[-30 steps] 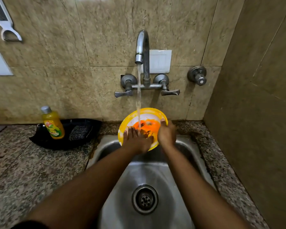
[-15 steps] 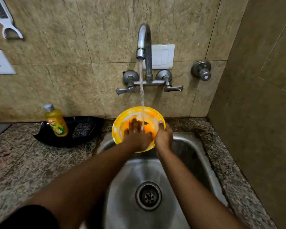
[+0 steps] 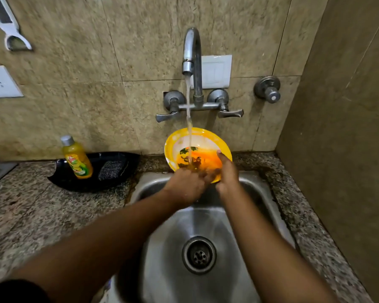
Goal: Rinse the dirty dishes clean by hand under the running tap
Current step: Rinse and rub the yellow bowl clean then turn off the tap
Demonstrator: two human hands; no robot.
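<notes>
Steel sink point(image 3: 245, 189) fills the near centre, drain point(image 3: 199, 255) at 6 o'clock of the hands. Speckled granite counter point(image 3: 31, 215) wraps it L & R. Left hand point(image 3: 187, 185) lies flat, fingers straight & blurred, rubbing the lower face of the plate point(image 3: 197, 136). Right hand point(image 3: 227, 171) grips the plate's rim at abt 4 o'clock, thumb on the face. Plate, yellow w/ orange centre, is tilted up over the sink's far edge, right under the water stream point(image 3: 188, 119). At 9 o'clock: black tray point(image 3: 123, 158) w/ yellow soap bottle point(image 3: 77, 159) & scrubber point(image 3: 110, 169). Far: beige tiled wall point(image 3: 140, 40), tap point(image 3: 193, 62) at 12 o'clock, valve knob point(image 3: 268, 89) at 2, socket point(image 3: 0, 82) at 10.
</notes>
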